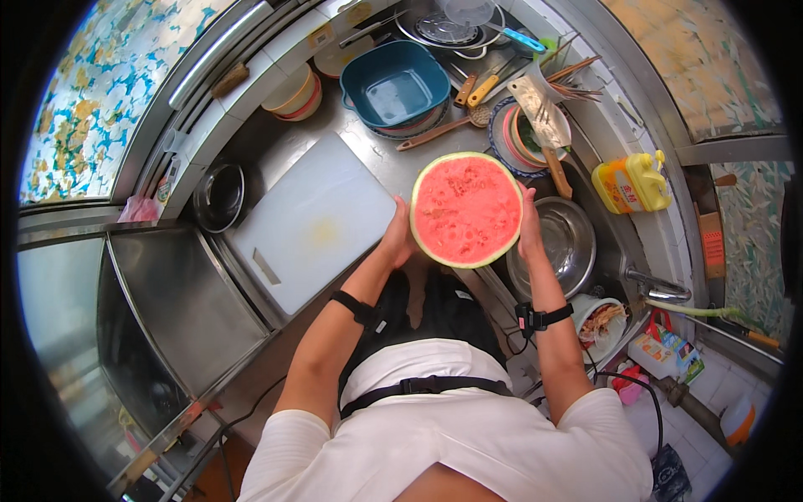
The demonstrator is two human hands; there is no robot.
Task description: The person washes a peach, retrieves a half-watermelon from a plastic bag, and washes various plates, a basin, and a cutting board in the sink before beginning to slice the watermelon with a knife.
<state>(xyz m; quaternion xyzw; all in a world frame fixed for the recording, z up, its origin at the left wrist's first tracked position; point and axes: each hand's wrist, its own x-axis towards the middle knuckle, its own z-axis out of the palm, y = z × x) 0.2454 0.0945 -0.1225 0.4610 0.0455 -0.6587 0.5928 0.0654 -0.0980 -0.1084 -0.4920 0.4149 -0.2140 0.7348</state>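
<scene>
Between my two hands I hold a halved watermelon (467,210), its red cut face turned up toward me. My left hand (399,232) grips the rind on the left side, and its fingers are partly hidden under the fruit. Along the right side, my right hand (530,219) presses against the rind. To the left of the fruit lies a white plastic cutting board (313,219) with a yellowish stain and a handle slot. A cleaver (544,119) with a wooden handle rests over stacked bowls beyond my right hand.
A metal basin (580,235) sits in the sink on the right, near the faucet (659,290). Farther back are a blue-green tub (395,78), stacked bowls (295,94) and a wooden-handled skimmer (433,134). A black bowl (219,194) stands left of the board; a yellow oil jug (630,183) is at right.
</scene>
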